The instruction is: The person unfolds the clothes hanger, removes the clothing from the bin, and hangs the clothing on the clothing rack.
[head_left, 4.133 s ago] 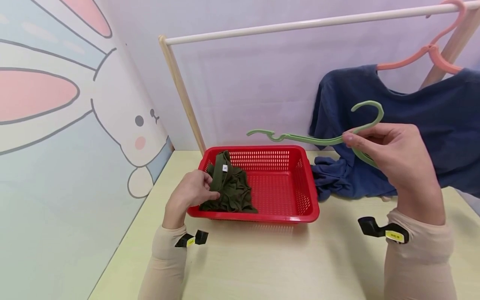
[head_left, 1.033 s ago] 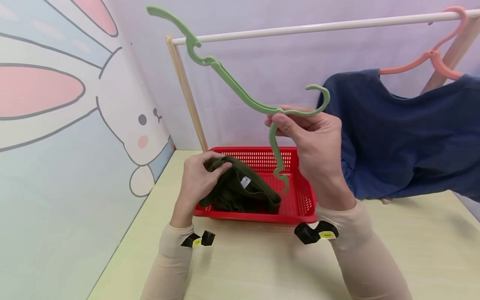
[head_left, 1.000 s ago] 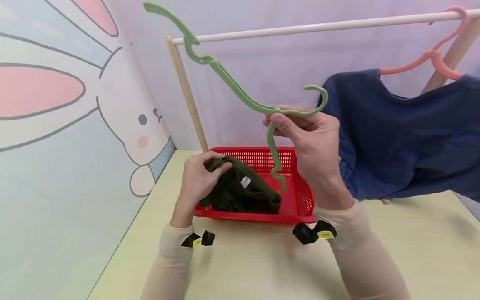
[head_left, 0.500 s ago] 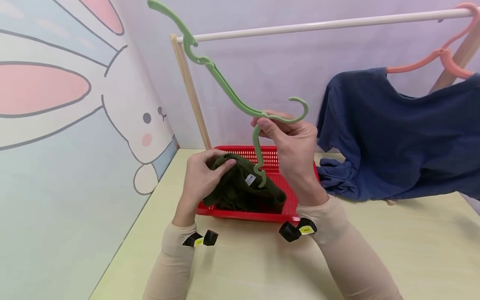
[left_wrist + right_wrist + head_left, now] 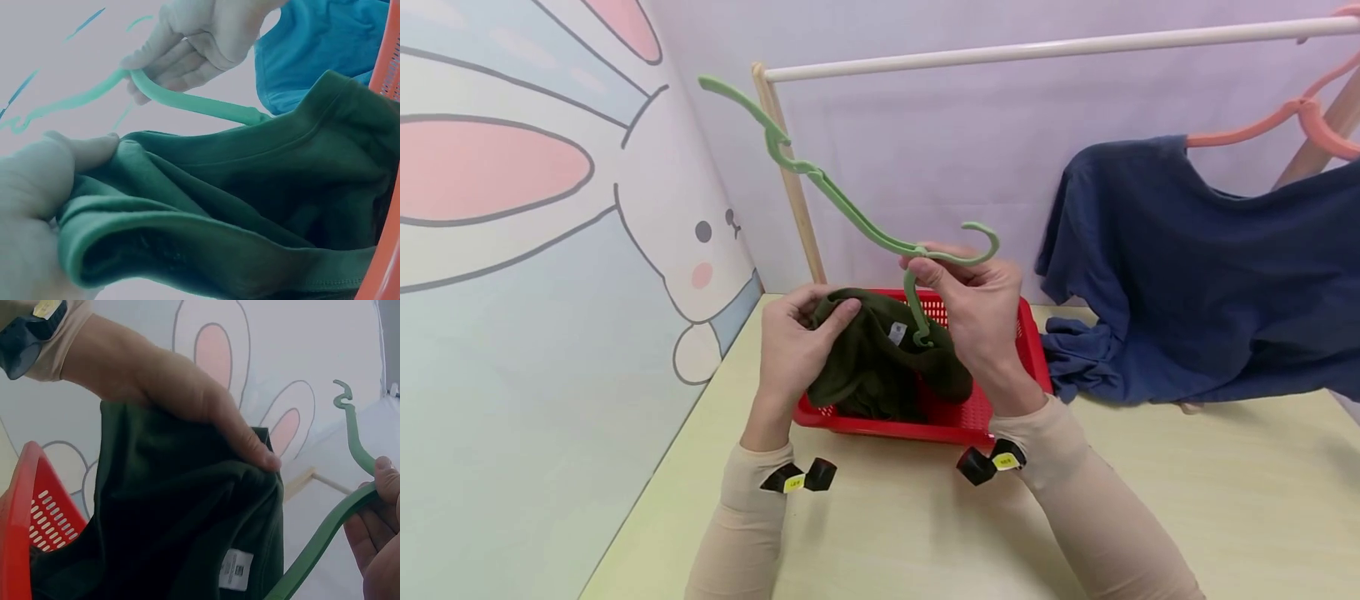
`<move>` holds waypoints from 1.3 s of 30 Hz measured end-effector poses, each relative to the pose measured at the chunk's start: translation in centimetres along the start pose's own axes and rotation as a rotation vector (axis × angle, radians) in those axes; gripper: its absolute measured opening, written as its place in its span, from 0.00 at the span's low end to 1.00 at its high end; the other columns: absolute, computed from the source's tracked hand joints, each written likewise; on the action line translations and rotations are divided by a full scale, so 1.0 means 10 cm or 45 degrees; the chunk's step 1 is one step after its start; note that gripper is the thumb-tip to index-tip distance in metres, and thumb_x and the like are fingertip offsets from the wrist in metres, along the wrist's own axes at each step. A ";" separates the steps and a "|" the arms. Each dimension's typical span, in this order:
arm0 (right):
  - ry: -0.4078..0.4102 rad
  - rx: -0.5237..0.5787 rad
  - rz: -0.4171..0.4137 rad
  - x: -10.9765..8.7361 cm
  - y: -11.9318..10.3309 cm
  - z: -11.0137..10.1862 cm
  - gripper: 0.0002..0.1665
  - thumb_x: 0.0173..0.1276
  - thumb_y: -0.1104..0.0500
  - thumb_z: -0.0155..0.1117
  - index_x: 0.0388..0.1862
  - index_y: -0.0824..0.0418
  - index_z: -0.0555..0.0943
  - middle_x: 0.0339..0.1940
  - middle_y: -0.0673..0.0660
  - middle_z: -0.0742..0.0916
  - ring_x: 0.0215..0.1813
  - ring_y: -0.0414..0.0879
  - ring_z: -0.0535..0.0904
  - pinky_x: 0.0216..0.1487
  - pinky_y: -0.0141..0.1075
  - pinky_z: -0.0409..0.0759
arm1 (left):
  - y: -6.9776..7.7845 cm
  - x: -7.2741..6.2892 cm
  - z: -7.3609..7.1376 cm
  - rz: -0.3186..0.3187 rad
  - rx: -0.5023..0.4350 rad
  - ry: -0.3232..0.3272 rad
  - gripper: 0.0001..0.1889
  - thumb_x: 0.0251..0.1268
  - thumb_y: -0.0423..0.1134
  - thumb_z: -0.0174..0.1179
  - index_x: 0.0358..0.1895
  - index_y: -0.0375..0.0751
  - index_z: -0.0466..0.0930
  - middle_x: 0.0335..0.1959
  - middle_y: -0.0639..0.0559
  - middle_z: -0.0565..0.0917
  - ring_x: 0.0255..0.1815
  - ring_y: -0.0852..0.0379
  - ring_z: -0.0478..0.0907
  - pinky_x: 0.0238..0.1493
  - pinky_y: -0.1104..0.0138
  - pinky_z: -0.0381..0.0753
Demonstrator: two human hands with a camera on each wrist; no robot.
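My left hand [image 5: 793, 342] pinches the edge of a dark green shirt [image 5: 857, 358], thumb on top, and holds its opening raised. A white label [image 5: 236, 570] shows inside the neckline. My right hand [image 5: 981, 308] pinches a light green plastic hanger [image 5: 850, 208] at its centre, just below the hook. One hanger arm points up and left; the other points down at the shirt's opening. In the left wrist view that lower arm [image 5: 200, 106] meets the shirt's far edge, its tip hidden there. Part of the shirt still lies in the red basket [image 5: 887, 430].
A white rail [image 5: 1037, 55] on wooden posts spans the back. On its right hangs a navy blue shirt [image 5: 1210, 275] on a pink hanger [image 5: 1247, 132], its lower part spread on the pale table [image 5: 895, 533]. A wall with a rabbit picture [image 5: 655, 208] stands at left.
My right hand has brought the hanger leftward and down, its lower arm now at the shirt's opening. My left hand has lifted the shirt's edge higher out of the basket.
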State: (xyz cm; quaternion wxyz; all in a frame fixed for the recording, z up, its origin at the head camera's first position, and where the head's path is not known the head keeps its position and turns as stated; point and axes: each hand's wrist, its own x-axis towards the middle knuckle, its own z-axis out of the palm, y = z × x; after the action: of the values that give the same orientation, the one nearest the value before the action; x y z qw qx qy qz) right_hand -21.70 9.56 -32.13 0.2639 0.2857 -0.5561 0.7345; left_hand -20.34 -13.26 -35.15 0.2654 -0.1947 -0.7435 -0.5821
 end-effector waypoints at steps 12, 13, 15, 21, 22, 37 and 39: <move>0.008 0.025 0.037 -0.06 0.13 -0.08 0.14 0.72 0.71 0.78 0.55 0.72 0.92 0.45 0.64 0.96 0.47 0.52 0.96 0.56 0.44 0.92 | 0.01 0.02 -0.05 0.028 -0.081 0.200 0.08 0.71 0.33 0.77 0.47 0.33 0.92 0.30 0.56 0.89 0.27 0.59 0.83 0.31 0.71 0.83; 0.007 0.025 0.040 -0.06 0.14 -0.09 0.14 0.72 0.71 0.78 0.55 0.72 0.92 0.45 0.65 0.96 0.47 0.52 0.96 0.56 0.44 0.92 | 0.01 0.02 -0.06 0.032 -0.085 0.208 0.08 0.71 0.33 0.77 0.47 0.33 0.92 0.31 0.56 0.89 0.27 0.59 0.82 0.31 0.71 0.83; 0.005 0.037 0.055 -0.07 0.16 -0.11 0.14 0.72 0.71 0.78 0.55 0.71 0.92 0.45 0.68 0.95 0.47 0.53 0.96 0.56 0.45 0.92 | 0.01 0.02 -0.07 0.039 -0.087 0.221 0.08 0.72 0.33 0.77 0.48 0.32 0.92 0.32 0.56 0.89 0.28 0.59 0.83 0.32 0.71 0.84; -0.028 0.013 0.074 -0.08 0.19 -0.18 0.14 0.73 0.73 0.75 0.56 0.70 0.92 0.45 0.68 0.95 0.46 0.55 0.95 0.56 0.47 0.92 | 0.01 0.04 -0.10 0.064 -0.096 0.277 0.09 0.72 0.30 0.75 0.50 0.30 0.91 0.34 0.56 0.89 0.29 0.58 0.82 0.33 0.71 0.83; -0.034 0.007 0.076 -0.07 0.18 -0.19 0.14 0.73 0.73 0.75 0.56 0.70 0.92 0.44 0.67 0.95 0.46 0.55 0.95 0.56 0.47 0.92 | 0.00 0.04 -0.10 0.071 -0.097 0.274 0.09 0.72 0.30 0.75 0.50 0.29 0.91 0.35 0.56 0.89 0.30 0.58 0.82 0.34 0.71 0.84; -0.057 0.016 0.045 0.11 -0.22 -0.22 0.11 0.78 0.65 0.73 0.52 0.72 0.90 0.37 0.60 0.95 0.41 0.51 0.93 0.51 0.40 0.91 | -0.02 0.04 -0.07 0.123 -0.032 0.089 0.08 0.76 0.30 0.72 0.52 0.32 0.91 0.45 0.43 0.92 0.43 0.55 0.87 0.44 0.68 0.86; -0.087 -0.007 0.022 0.12 -0.25 -0.20 0.10 0.78 0.67 0.72 0.52 0.74 0.89 0.37 0.61 0.94 0.40 0.52 0.93 0.49 0.40 0.91 | -0.03 0.04 -0.07 0.122 -0.046 0.113 0.08 0.77 0.30 0.71 0.52 0.31 0.91 0.45 0.46 0.92 0.44 0.54 0.88 0.44 0.67 0.86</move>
State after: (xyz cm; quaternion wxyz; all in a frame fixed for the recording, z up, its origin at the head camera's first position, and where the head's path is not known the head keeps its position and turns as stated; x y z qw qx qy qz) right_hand -21.02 12.18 -30.10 0.2392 0.3051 -0.5691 0.7251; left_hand -20.71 -14.04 -34.94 0.3220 -0.2089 -0.7103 -0.5900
